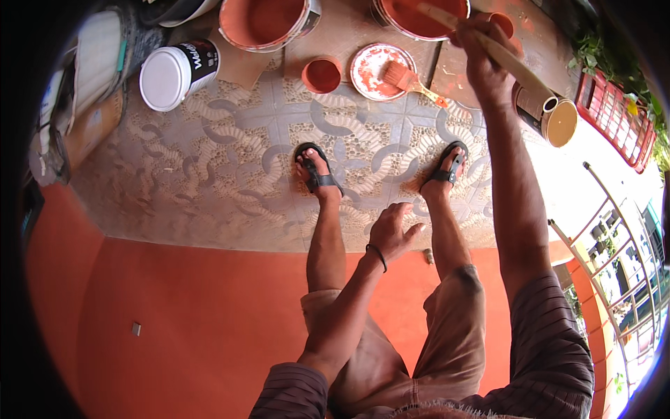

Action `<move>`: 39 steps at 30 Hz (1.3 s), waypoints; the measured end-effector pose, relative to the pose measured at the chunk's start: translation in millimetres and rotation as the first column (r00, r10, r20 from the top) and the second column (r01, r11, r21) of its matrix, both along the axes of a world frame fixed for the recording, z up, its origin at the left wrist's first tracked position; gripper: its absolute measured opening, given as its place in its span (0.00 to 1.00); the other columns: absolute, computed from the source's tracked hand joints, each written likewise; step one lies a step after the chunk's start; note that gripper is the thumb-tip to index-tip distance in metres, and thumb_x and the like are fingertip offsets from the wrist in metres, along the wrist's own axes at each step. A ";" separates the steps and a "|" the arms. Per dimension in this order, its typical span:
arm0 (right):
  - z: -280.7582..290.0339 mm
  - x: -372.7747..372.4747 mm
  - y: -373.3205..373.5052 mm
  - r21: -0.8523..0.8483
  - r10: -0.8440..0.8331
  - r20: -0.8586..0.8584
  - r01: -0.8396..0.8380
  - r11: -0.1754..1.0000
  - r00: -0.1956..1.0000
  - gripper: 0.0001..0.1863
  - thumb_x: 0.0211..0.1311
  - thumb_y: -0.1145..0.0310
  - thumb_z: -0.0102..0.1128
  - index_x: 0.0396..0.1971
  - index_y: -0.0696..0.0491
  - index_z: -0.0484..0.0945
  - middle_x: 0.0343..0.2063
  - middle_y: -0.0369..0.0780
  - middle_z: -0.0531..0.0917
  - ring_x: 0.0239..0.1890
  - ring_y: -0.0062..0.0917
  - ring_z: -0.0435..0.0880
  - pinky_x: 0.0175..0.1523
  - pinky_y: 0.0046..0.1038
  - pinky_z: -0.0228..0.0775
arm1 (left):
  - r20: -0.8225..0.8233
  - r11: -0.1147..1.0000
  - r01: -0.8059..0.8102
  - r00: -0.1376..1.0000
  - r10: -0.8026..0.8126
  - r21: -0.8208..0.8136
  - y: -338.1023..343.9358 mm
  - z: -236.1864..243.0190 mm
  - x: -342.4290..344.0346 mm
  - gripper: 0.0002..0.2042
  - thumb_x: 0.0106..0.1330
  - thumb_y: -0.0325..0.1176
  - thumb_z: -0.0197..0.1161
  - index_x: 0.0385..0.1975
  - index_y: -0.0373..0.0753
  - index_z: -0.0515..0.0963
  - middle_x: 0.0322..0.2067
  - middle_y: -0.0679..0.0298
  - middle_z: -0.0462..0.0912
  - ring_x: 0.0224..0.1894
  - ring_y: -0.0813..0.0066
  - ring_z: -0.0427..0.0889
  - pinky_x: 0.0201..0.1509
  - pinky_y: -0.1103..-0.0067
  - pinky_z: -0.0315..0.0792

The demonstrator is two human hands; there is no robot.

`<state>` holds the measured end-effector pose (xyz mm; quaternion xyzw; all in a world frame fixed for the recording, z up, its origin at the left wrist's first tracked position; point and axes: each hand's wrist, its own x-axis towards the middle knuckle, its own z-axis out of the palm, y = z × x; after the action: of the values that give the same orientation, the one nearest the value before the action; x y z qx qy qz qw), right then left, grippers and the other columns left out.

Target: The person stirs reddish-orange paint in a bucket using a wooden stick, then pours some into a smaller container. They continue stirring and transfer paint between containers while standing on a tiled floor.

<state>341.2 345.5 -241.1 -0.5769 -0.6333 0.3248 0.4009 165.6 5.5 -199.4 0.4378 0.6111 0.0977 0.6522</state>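
Item: wooden stick (523,75), pale, holed at its near end; gripped in the right hand (483,66), its far end above the right-hand paint bucket (413,35). Left hand (394,234): empty, fingers loosely bent, over the patterned floor (269,164).

Surroundings: left-hand paint bucket (264,48), red inside; small red cup (322,91) before it; paint-smeared lid (364,68) bearing a paintbrush (412,82), just in front of the right-hand bucket; white lidded tub (162,80), tipped on its side, far left; tan-lidded can (561,123), beyond the right forearm; red crate (614,120) farther right.

Obstruction: right hand partly hides a reddish container (504,25).
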 end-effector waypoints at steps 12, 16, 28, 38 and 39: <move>-1.8 -7.3 0.2 -0.012 -0.008 0.228 0.011 1.000 0.974 0.07 0.70 0.73 0.66 0.42 0.60 0.86 0.34 0.44 0.91 0.34 0.25 0.92 0.43 0.27 0.85 | 0.001 1.000 -0.024 1.000 0.024 -0.015 0.5 3.3 -7.7 0.27 0.65 0.47 0.73 0.56 0.34 0.77 0.50 0.49 0.84 0.54 0.52 0.84 0.59 0.62 0.77; 9.2 0.0 -32.4 -0.091 -0.112 -0.019 0.110 0.990 0.994 0.04 0.64 0.75 0.69 0.35 0.60 0.86 0.28 0.41 0.89 0.29 0.20 0.89 0.36 0.24 0.81 | -0.019 0.999 -0.033 0.999 0.033 -0.002 -1.3 4.8 -13.8 0.27 0.65 0.47 0.73 0.56 0.33 0.77 0.50 0.49 0.84 0.54 0.51 0.84 0.59 0.62 0.77; 11.4 5.4 -31.3 -0.107 -0.025 0.113 0.038 0.994 0.993 0.07 0.71 0.73 0.66 0.41 0.61 0.84 0.33 0.44 0.91 0.36 0.25 0.93 0.41 0.24 0.86 | 0.102 0.622 -0.731 0.622 0.776 -0.280 46.4 -5.2 -61.7 0.13 0.68 0.34 0.72 0.48 0.37 0.81 0.37 0.64 0.84 0.41 0.77 0.83 0.47 0.80 0.76; -0.7 17.8 -12.9 -0.177 -0.103 -0.092 0.086 0.981 0.990 0.08 0.70 0.73 0.64 0.42 0.62 0.84 0.32 0.44 0.91 0.37 0.27 0.93 0.47 0.28 0.86 | 0.188 0.291 -0.916 0.246 0.951 -0.275 272.3 -131.5 -253.1 0.45 0.71 0.55 0.69 0.74 0.27 0.55 0.66 0.48 0.67 0.68 0.51 0.71 0.74 0.52 0.68; 6.2 11.0 -21.3 -0.204 -0.107 -0.052 0.095 0.974 0.993 0.09 0.71 0.72 0.64 0.41 0.62 0.84 0.32 0.46 0.91 0.37 0.28 0.93 0.47 0.29 0.86 | 0.191 0.281 -0.911 0.231 0.954 -0.302 278.0 -132.2 -254.2 0.46 0.72 0.54 0.68 0.75 0.27 0.52 0.68 0.47 0.64 0.70 0.50 0.68 0.75 0.51 0.65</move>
<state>352.2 324.2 -234.9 -0.6354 -0.5541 0.3843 0.3761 -88.5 283.4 -331.6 -0.0798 0.6339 0.5015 0.5833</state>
